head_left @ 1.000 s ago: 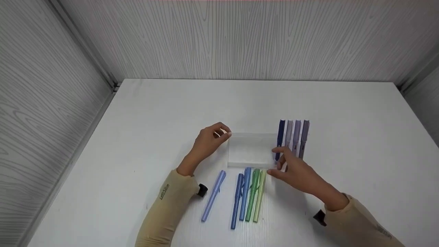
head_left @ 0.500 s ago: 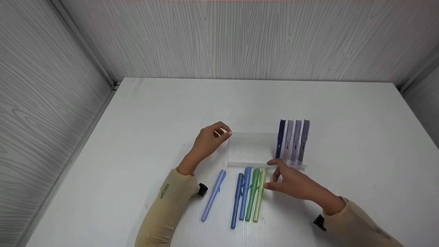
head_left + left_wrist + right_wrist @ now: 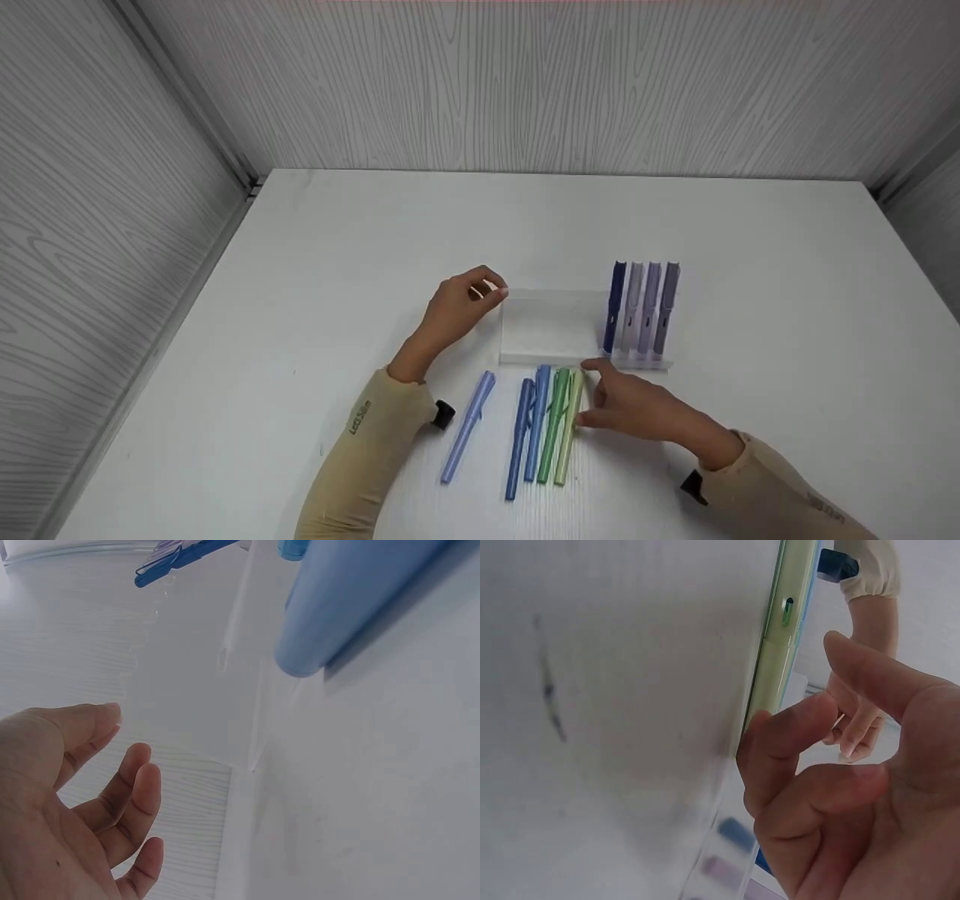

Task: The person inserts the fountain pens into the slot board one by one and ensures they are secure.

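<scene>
A clear pen stand [image 3: 553, 358] holds several upright pens at its right end, dark blue [image 3: 613, 307] to grey-purple [image 3: 666, 307]. My left hand [image 3: 459, 309] touches the stand's upper left corner with thumb and forefinger; the left wrist view shows that hand [image 3: 90, 802] at the clear panel's edge [image 3: 187, 690]. In front of the stand, my right hand [image 3: 637, 403] has thumb and forefinger spread beside the yellow-green pen [image 3: 569, 431]. In the right wrist view the hand [image 3: 840, 787] is close to that pen [image 3: 780, 645]; whether it touches is unclear.
Left of the yellow-green pen lie a green pen [image 3: 553, 427], a blue pen [image 3: 537, 427] and a darker blue pen [image 3: 519, 442]. A periwinkle pen [image 3: 466, 431] lies apart, near the left sleeve [image 3: 367, 442]. Wood-grain panels [image 3: 480, 90] stand behind the white table [image 3: 375, 225].
My right hand has moved down from beside the upright pens to the yellow-green pen, uncovering the stand's right front edge. My left hand has stayed at the stand's corner.
</scene>
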Available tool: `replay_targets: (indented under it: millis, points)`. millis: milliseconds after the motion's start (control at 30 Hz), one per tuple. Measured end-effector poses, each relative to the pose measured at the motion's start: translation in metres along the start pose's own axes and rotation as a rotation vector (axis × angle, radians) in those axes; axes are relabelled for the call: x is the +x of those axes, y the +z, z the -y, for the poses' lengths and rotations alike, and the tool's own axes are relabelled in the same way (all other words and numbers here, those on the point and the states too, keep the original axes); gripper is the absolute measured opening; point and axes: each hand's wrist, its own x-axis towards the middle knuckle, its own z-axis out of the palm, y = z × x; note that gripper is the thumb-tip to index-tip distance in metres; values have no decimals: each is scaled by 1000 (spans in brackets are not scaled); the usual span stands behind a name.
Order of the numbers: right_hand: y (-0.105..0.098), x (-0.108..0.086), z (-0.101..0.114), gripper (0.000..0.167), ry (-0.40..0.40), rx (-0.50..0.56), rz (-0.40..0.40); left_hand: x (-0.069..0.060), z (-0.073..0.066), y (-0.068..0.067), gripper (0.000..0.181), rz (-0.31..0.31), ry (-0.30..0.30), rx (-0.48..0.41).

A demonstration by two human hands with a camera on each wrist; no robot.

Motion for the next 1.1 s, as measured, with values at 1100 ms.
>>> replay_targets:
  millis: [1100]
  points:
    - [10, 5, 12, 78, 3, -219, -54, 0, -1, 1, 15, 1, -7, 5]
